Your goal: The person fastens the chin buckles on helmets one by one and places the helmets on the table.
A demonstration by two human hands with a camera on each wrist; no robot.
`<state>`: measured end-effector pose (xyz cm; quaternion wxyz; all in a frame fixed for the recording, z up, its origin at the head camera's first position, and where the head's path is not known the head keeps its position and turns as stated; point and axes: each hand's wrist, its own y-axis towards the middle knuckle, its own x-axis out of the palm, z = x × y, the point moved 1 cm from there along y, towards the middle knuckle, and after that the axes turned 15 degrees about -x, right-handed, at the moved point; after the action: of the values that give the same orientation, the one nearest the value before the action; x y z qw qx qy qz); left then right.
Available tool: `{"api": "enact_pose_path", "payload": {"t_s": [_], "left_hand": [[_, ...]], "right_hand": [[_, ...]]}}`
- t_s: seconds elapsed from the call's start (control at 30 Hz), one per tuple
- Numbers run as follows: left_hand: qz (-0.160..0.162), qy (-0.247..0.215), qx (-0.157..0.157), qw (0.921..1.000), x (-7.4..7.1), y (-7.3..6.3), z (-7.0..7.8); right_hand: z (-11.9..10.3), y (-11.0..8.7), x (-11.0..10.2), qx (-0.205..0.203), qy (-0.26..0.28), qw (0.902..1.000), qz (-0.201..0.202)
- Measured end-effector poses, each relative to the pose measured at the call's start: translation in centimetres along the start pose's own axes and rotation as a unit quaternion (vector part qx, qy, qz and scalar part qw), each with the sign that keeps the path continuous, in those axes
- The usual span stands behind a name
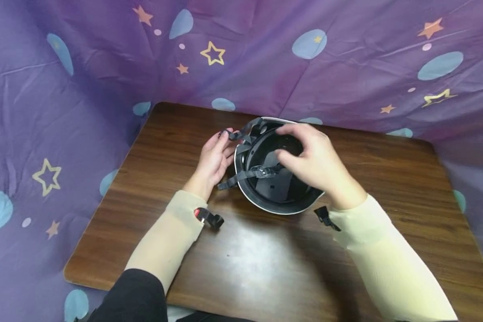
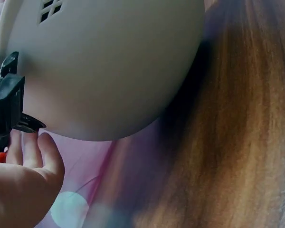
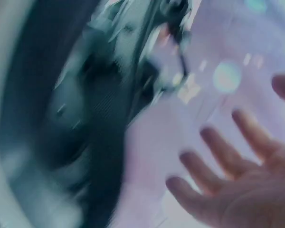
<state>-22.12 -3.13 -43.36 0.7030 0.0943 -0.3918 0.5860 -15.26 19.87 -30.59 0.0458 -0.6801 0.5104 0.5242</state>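
Note:
A white-shelled helmet (image 1: pixel 279 208) lies upturned on the table, its black inside facing up. My left hand (image 1: pixel 216 161) is at its left side and pinches a dark chin strap (image 1: pixel 245 130) between thumb and fingers. In the left wrist view, a black plastic buckle (image 2: pixel 9 102) shows at those fingertips, beside the pale shell (image 2: pixel 114 71). A second strap (image 1: pixel 245 176) with a black adjuster hangs over the helmet's left rim. My right hand (image 1: pixel 315 156) is over the helmet's opening, its fingers and thumb apart with nothing between them. The right wrist view is blurred.
The brown wooden table (image 1: pixel 394 201) extends around the helmet. A purple cloth (image 1: pixel 257 67) with stars and blue spots hangs behind the table and at its sides. Black straps are worn on both sleeved wrists.

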Motion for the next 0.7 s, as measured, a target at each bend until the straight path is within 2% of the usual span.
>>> {"api": "enact_pose_path", "payload": {"t_s": [0.07, 0.17, 0.27, 0.4, 0.47, 0.53, 0.63, 0.7], "left_hand": [[0.004, 0.0, 0.005, 1.0, 0.0, -0.1, 0.1], [0.004, 0.011, 0.009, 0.9999, 0.1, -0.2, 0.2], [0.004, 0.021, 0.014, 0.9997, 0.3, -0.4, 0.2], [0.005, 0.027, 0.021, 0.9994, 0.4, -0.6, 0.2], [0.007, 0.027, 0.023, 0.9993, 0.4, -0.7, 0.2], [0.01, 0.028, 0.026, 0.9992, 0.3, -0.8, 0.1], [0.016, 0.027, 0.034, 0.9989, 0.1, -1.0, -0.1], [0.018, 0.032, 0.041, 0.9985, 0.0, -1.1, -0.1]], "right_hand": [[-1.7, 0.2, 1.7, -0.068, -0.012, 0.9966, -0.045], [-3.5, 0.1, 4.2, -0.124, -0.051, 0.9857, -0.102], [-4.3, -0.3, 6.4, -0.144, -0.101, 0.9733, -0.148], [-4.7, -1.0, 8.4, -0.143, -0.164, 0.9571, -0.191], [-4.7, -1.3, 9.2, -0.141, -0.19, 0.9515, -0.197], [-4.8, -1.6, 9.9, -0.138, -0.208, 0.9498, -0.188], [-4.7, -2.0, 10.7, -0.139, -0.217, 0.9543, -0.151], [-4.6, -2.3, 10.8, -0.135, -0.206, 0.9613, -0.124]]}}
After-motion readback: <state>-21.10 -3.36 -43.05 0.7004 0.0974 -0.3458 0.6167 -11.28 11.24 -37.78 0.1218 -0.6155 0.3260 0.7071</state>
